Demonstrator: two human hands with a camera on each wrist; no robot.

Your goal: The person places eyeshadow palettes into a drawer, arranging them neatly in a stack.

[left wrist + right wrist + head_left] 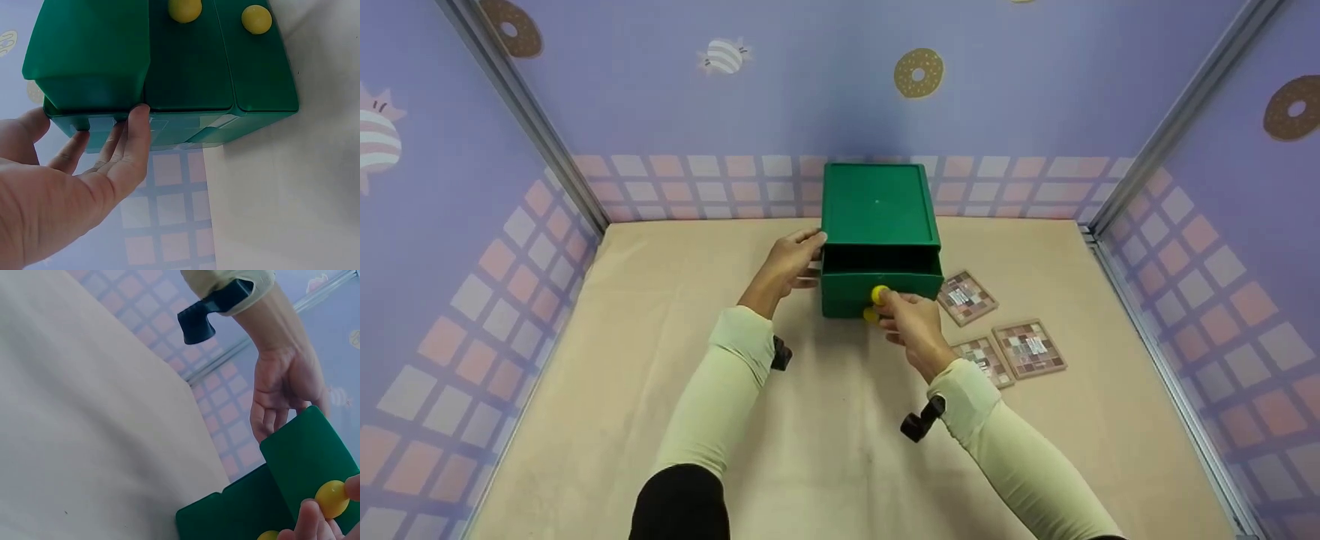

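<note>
A green drawer cabinet (877, 204) stands near the back wall, its top drawer (844, 294) partly pulled out. My right hand (916, 328) pinches the top drawer's yellow knob (332, 499) between thumb and fingers. Against the cabinet's left side rests my left hand (790, 262), its fingers extended along the wall just behind the pulled-out drawer front, as the left wrist view shows. Two lower drawers with yellow knobs (256, 20) appear pushed in there. A dark gap shows inside the top drawer; its contents cannot be made out.
Right of the cabinet lie three flat, square, tan-framed cases with pink and brown patches: one near the cabinet (966, 298), one farther right (1030, 349), and one (986, 358) partly behind my right wrist. Patterned walls (810, 90) enclose the cloth-covered table (675, 285).
</note>
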